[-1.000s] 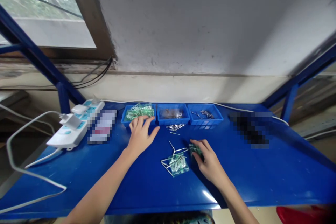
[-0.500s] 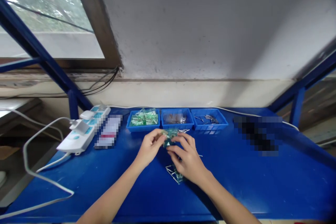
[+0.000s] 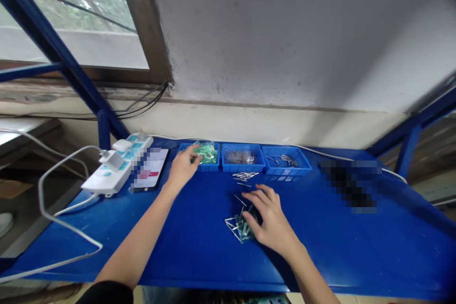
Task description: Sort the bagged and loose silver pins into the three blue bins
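My left hand (image 3: 184,167) is at the left blue bin (image 3: 209,168), its fingers apart over the green-tinted plastic packets (image 3: 207,152) inside. Whether a fingertip touches a packet is hard to tell. Fingers spread, my right hand (image 3: 267,221) hovers over or rests lightly on clear plastic packets (image 3: 245,229) in the middle of the table, partly covering them. Thin silvery metal pins (image 3: 233,230) stick out at the packets' left side. Farther back, a small row of loose metal pins (image 3: 245,175) lies in front of the middle bin (image 3: 242,168).
The middle bin holds brownish clear packets (image 3: 240,156); the right bin (image 3: 288,171) holds metal pins. A white power strip (image 3: 107,178) with plugs and a phone (image 3: 151,168) lie left on the blue table (image 3: 192,247). A blurred dark object (image 3: 349,185) lies right.
My hands have parted. The left hand moved left and back from the small green packet both were handling to the left bin; the right hand moved slightly right and toward me. The loose pins now show.
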The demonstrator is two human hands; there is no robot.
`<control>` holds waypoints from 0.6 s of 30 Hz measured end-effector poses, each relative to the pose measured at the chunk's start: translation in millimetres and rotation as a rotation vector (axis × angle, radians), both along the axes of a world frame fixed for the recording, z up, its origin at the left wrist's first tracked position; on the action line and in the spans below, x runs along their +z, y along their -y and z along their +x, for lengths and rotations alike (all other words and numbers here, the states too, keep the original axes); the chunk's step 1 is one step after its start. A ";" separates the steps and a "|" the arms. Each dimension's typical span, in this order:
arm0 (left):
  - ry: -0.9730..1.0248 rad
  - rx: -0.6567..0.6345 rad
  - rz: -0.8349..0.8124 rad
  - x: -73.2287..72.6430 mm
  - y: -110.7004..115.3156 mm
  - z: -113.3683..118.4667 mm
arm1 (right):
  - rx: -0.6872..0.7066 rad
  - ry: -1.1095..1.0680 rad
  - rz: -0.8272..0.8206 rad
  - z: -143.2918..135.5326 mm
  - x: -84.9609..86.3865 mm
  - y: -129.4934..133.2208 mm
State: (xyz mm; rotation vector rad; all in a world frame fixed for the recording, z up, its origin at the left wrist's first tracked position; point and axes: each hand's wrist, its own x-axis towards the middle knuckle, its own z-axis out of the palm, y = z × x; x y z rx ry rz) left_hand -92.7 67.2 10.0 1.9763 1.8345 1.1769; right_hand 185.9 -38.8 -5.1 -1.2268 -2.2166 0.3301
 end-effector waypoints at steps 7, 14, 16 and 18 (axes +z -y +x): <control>-0.184 0.119 0.136 -10.3 22.6 11.8 | 0.052 0.105 -0.006 2.2 -23.2 18.4; -0.253 0.202 -0.038 -3.9 19.5 20.3 | 0.028 -0.010 0.022 -3.0 -23.3 15.8; -0.253 0.209 -0.058 -3.7 18.5 20.4 | 0.040 -0.093 0.042 -3.1 -24.2 18.1; -0.294 0.164 -0.040 -4.9 20.0 20.8 | 0.059 -0.182 0.046 -4.4 -25.2 20.2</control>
